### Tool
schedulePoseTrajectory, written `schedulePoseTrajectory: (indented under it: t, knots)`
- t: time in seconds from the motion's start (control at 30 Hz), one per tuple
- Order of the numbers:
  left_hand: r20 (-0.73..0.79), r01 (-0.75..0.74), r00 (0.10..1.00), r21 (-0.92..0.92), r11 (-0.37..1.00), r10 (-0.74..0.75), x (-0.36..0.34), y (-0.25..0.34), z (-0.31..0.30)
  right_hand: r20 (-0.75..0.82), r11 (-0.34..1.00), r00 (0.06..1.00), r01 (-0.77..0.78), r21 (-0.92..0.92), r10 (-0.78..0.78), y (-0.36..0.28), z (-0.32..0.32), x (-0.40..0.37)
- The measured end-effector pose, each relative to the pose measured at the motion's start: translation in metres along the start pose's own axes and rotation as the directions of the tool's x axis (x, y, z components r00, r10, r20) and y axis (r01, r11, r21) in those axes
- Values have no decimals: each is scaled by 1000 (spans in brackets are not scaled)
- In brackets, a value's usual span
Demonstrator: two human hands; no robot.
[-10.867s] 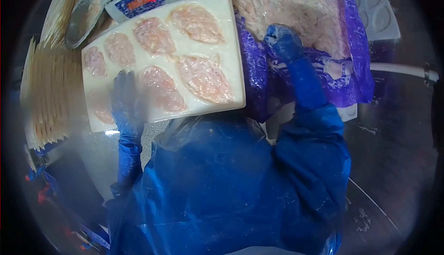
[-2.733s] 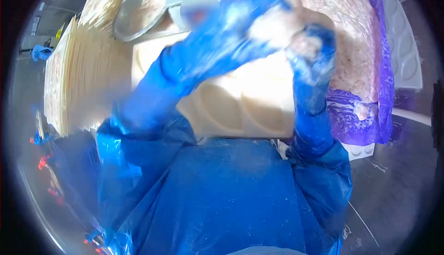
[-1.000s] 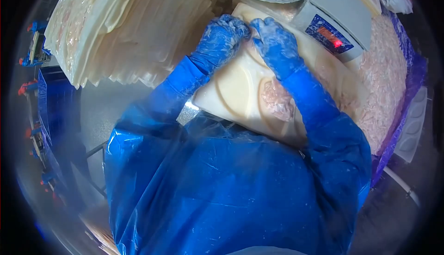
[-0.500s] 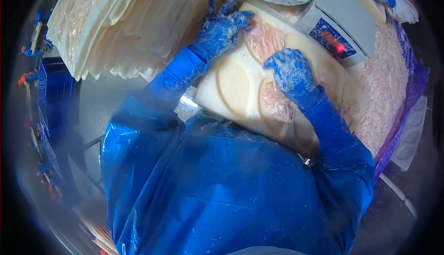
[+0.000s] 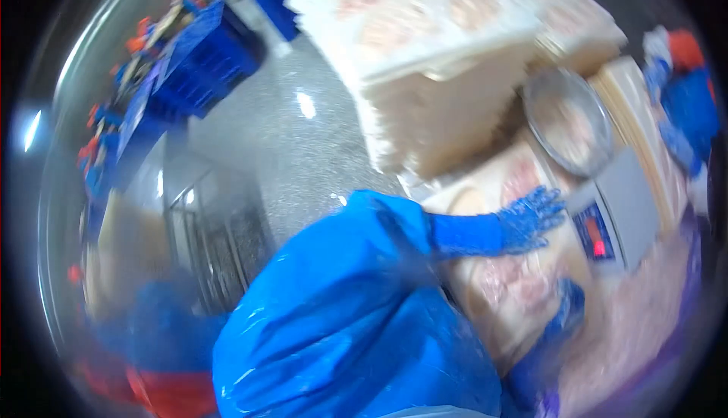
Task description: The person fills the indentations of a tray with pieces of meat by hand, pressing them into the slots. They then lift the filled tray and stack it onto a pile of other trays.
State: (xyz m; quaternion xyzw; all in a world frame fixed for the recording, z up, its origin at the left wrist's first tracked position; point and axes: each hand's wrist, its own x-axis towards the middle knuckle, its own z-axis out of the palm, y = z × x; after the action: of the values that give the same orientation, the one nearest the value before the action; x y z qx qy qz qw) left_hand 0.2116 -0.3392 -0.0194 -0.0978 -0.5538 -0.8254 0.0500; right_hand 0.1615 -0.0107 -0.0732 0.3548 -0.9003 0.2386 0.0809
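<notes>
My left hand (image 5: 533, 221), in a wet blue glove, is stretched flat with its fingers apart over a white moulded tray (image 5: 465, 203) with oval hollows. Pale pink raw meat (image 5: 520, 178) fills a hollow just beyond it. More raw meat (image 5: 504, 280) lies on the tray between my two hands. My right hand (image 5: 570, 304), also gloved in blue, is at the tray's right side beside a big heap of shredded pale meat (image 5: 644, 327). Motion blur hides its fingers and anything they hold.
Past the tray stand a digital scale (image 5: 633, 209) with a red display and a metal bowl (image 5: 569, 126) of meat. A tall stack of filled trays (image 5: 447, 115) rises behind. Blue crates (image 5: 197, 62) line the left. Another person (image 5: 686, 100) is at far right.
The view has swung left, shifting the tray rightward in frame. My left hand has left the tray's far edge and now spreads over its middle; my right hand is nearer the meat heap.
</notes>
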Motion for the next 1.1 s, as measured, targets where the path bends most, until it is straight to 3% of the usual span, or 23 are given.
schedulePoseTrajectory:
  t: [0.03, 0.07, 0.1, 0.2, 0.23, 0.27, 0.33, 0.37, 0.47, 0.53, 0.57, 0.6, 0.67, 0.8, 0.87, 0.93, 1.0, 1.03, 1.07, 1.1]
  knots:
    - [-70, -29, 995, 458, 889, 69, -3, -35, -8, 4, 999, 1000, -27, -25, 27, 2, 1, -6]
    - [-98, -4, 985, 803, 596, 139, 2, -74, -15, 18, 997, 998, -59, -48, 60, 6, 3, -14]
    - [-87, 48, 976, 980, 194, 202, 5, -90, -17, 17, 995, 996, -82, -64, 83, 5, 4, -21]
    - [-76, 52, 990, 980, 195, 120, -11, -88, -20, 42, 993, 993, -107, -44, 108, 4, 7, -25]
    - [-60, 51, 991, 996, 79, 123, -12, -90, -21, 39, 994, 993, -113, -15, 113, 3, 8, -27]
    - [-58, 50, 991, 996, 74, 122, -6, -79, -20, 44, 992, 991, -125, 12, 124, 5, 5, -26]
    - [-119, 123, 917, 992, 15, 381, 11, -60, -25, 41, 979, 986, -163, 125, 159, 4, -3, -25]
    - [-113, 108, 976, 994, 34, 189, 13, -81, -41, 39, 965, 983, -182, 190, 178, 4, -7, -22]
    - [-145, 140, 986, 988, 64, 80, 24, -80, -39, 63, 864, 967, -250, 436, 248, -19, -20, -6]
    - [-166, 154, 982, 981, 120, 94, 7, -65, -21, 110, 777, 958, -279, 564, 263, -58, -13, 5]
    - [35, -58, 985, 990, 128, 172, -16, -52, -8, 136, 752, 955, -292, 590, 265, -77, -5, 6]
    - [230, -266, 940, 957, 120, 251, -30, -49, 2, 124, 748, 950, -304, 590, 288, -89, 3, 1]
    - [440, -443, 896, 895, 60, 53, -67, -101, 2, 188, 947, 982, -70, 312, 11, -122, 28, -4]
    - [439, -460, 885, 876, 143, 155, -75, -82, 2, 240, 955, 968, -140, 261, 76, -120, 34, -10]
    - [434, -381, 898, 850, 364, -72, -84, -50, 15, 207, 950, 976, -122, 288, 63, -115, 34, -15]
    - [409, -388, 912, 871, 300, -8, -90, -51, 12, 150, 930, 983, -150, 335, 104, -112, 34, -21]
    - [266, -278, 961, 930, 241, 81, -86, -51, 12, -37, 998, 998, 59, 21, -58, -100, 40, -19]
    - [314, -332, 943, 916, 226, 114, -76, -64, 11, -119, 992, 989, 93, 85, -82, -98, 47, -18]
    - [310, -329, 943, 916, 230, 117, -69, -72, 12, -115, 992, 990, 95, 83, -85, -99, 48, -17]
    - [334, -346, 938, 911, 225, 91, -64, -78, 14, -39, 970, 999, 26, 241, -17, -102, 45, -16]
